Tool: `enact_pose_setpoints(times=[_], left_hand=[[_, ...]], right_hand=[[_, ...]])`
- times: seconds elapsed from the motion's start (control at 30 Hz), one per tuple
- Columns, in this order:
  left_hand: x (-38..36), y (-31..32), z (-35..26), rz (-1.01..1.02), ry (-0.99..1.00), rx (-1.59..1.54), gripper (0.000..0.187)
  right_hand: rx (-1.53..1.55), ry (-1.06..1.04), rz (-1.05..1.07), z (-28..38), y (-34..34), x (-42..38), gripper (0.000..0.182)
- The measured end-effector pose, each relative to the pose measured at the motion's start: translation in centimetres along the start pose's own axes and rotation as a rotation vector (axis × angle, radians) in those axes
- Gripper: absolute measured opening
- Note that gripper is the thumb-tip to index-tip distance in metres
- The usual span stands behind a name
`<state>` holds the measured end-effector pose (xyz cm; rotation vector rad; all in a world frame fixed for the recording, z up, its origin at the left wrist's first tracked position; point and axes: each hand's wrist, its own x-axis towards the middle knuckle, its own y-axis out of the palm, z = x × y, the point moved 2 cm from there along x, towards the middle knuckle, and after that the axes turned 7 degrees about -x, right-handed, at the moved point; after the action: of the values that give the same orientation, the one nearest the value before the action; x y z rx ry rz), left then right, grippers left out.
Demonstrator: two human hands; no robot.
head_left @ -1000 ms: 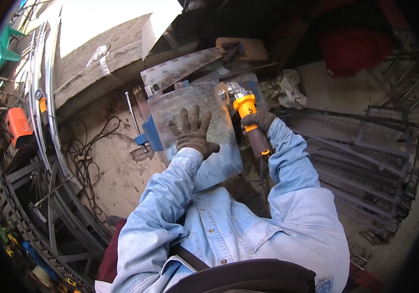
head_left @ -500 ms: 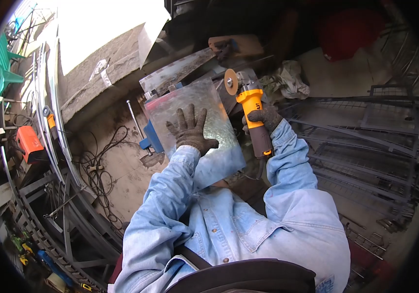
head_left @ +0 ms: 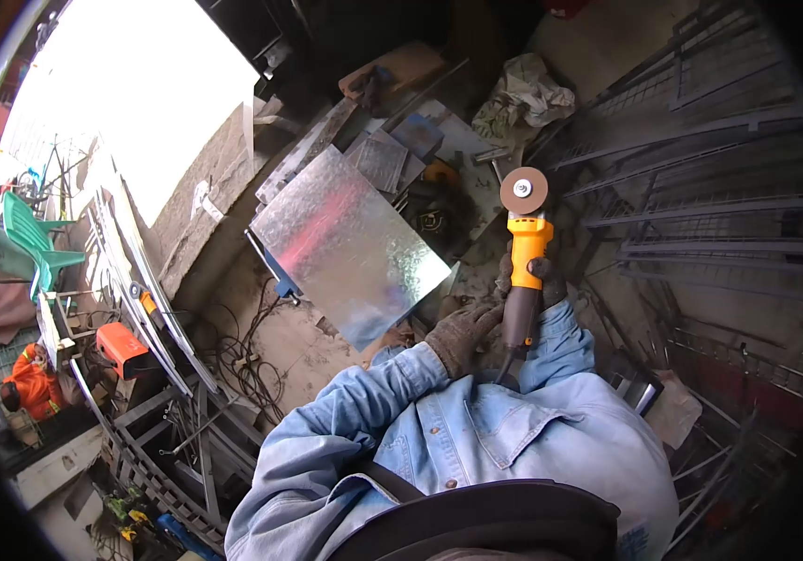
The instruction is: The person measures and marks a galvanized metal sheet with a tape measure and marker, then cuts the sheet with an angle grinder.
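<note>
The right hand (head_left: 551,279), in a dark knitted glove, is clamped around a yellow-and-dark-brown angle grinder (head_left: 528,251), right of centre in the frame. The left hand (head_left: 462,338), gloved alike, lies just left of its lower end, fingers loosely extended and close together; whether they touch it, I cannot tell. The grinder's long axis runs nearly vertical in the frame, its round brown disc (head_left: 524,190) toward the top. A shiny rectangular metal sheet (head_left: 350,248) lies slantwise at centre left.
</note>
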<state>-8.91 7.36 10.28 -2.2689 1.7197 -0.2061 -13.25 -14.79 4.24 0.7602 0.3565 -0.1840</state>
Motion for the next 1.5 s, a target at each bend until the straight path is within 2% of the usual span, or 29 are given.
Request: enact_pose_setpoints(times=[0.13, 0.23, 0.37, 0.47, 0.53, 0.6, 0.63, 0.67, 0.73, 0.77, 0.8, 0.87, 0.93, 1.0, 1.03, 1.07, 1.13, 1.17, 1.2, 1.27, 1.3, 1.33, 1.37, 1.4, 1.43, 1.47, 1.5], left_hand=[[1.2, 2.7, -0.8, -0.035, 0.113, 0.063, 0.078], [2.0, 4.1, -1.5, -0.078, 0.103, 0.107, 0.060], [3.1, 5.8, -1.6, -0.024, 0.062, 0.142, 0.054], [3.8, 6.6, -2.7, -0.027, 0.011, 0.139, 0.052], [4.2, 7.2, -3.0, -0.034, 0.008, 0.133, 0.050], [4.7, 8.0, -2.3, -0.001, -0.124, 0.083, 0.054], [4.7, 7.4, -2.8, 0.082, -0.189, 0.032, 0.059], [4.5, 7.3, -2.3, 0.076, -0.189, 0.038, 0.059], [4.0, 7.3, -0.7, 0.219, -0.326, -0.759, 0.064], [4.0, 7.0, -0.3, 0.229, -0.328, -0.990, 0.074], [4.0, 7.4, -0.2, 0.223, -0.314, -0.983, 0.074], [3.8, 8.3, -1.3, 0.143, -0.556, -1.315, 0.078], [4.6, 8.7, -2.7, 0.130, -0.470, -1.291, 0.076], [5.2, 8.9, -3.3, -0.022, -0.469, -0.814, 0.064], [5.1, 9.9, -1.7, -0.138, -0.393, -0.686, 0.062], [5.2, 9.2, -1.7, -0.134, -0.382, -0.684, 0.062], [5.1, 7.3, -1.9, -0.272, -0.402, -0.076, 0.068], [5.0, 6.4, -2.1, -0.243, -0.444, -0.136, 0.073], [4.8, 5.2, -2.4, -0.241, -0.429, -0.136, 0.073], [4.9, 1.9, -3.3, 0.149, -0.506, 0.029, 0.071], [4.5, -0.9, -4.7, 0.290, -0.471, 0.080, 0.063], [3.0, -3.4, -5.9, 0.147, -0.312, -0.042, 0.049], [0.3, -8.5, -9.6, -0.133, -0.020, -0.416, 0.040], [-1.7, -11.8, -14.1, -0.278, 0.080, -0.447, 0.032], [-3.4, -14.1, -18.1, -0.451, 0.328, -0.451, 0.026], [-5.4, -14.7, -19.2, -0.577, 0.574, -0.585, 0.027], [-10.8, -15.1, -16.4, -0.583, 0.915, -0.506, 0.036]], right_hand=[[-0.025, -0.141, -0.103, -2.4, -5.0, -3.8, 0.055], [0.075, -0.131, -0.144, -2.8, -5.2, -6.4, 0.055], [0.193, -0.114, -0.177, -1.7, -3.7, -8.2, 0.055], [0.246, -0.106, -0.188, -0.2, -2.1, -8.7, 0.055], [0.230, -0.128, -0.081, 0.9, -1.3, -8.8, 0.053], [0.189, -0.093, -0.103, 0.8, -2.6, -8.8, 0.051], [0.150, -0.125, -0.112, 1.2, -2.2, -8.7, 0.049], [0.112, -0.158, -0.117, 1.6, -2.0, -8.5, 0.048], [0.101, -0.169, -0.094, 1.7, -2.0, -8.4, 0.047], [0.085, -0.178, -0.081, 2.0, -1.9, -8.3, 0.046], [0.075, -0.184, -0.069, 2.3, -1.8, -8.2, 0.046], [0.037, -0.185, -0.014, 2.7, -0.5, -8.2, 0.048], [0.028, -0.172, -0.038, 1.8, -0.5, -7.9, 0.049], [0.105, -0.175, -0.045, 1.7, 0.6, -7.5, 0.048], [0.154, -0.155, -0.174, 0.5, -0.9, -7.0, 0.046], [0.148, -0.165, -0.175, 0.0, -1.1, -6.2, 0.046], [-0.086, -0.222, -0.413, -0.5, -0.9, -5.4, 0.057], [-0.099, -0.174, -0.507, -0.3, 0.3, -5.3, 0.057], [-0.106, -0.186, -0.510, -0.2, 0.4, -5.0, 0.057], [-0.146, -0.229, -0.542, -0.9, 1.3, -4.7, 0.057], [-0.162, -0.242, -0.567, -1.0, 1.3, -4.4, 0.057], [-0.178, -0.247, -0.596, -0.9, 0.7, -4.8, 0.057], [-0.207, -0.249, -0.624, -0.1, 0.9, -2.8, 0.057], [-0.231, -0.240, -0.642, 0.2, 0.4, -2.5, 0.057], [-0.253, -0.232, -0.662, 0.6, 0.2, -1.4, 0.057], [-0.272, -0.230, -0.682, 0.5, 0.1, -0.4, 0.057], [-0.288, -0.222, -0.711, 0.5, -0.4, 0.3, 0.056]])
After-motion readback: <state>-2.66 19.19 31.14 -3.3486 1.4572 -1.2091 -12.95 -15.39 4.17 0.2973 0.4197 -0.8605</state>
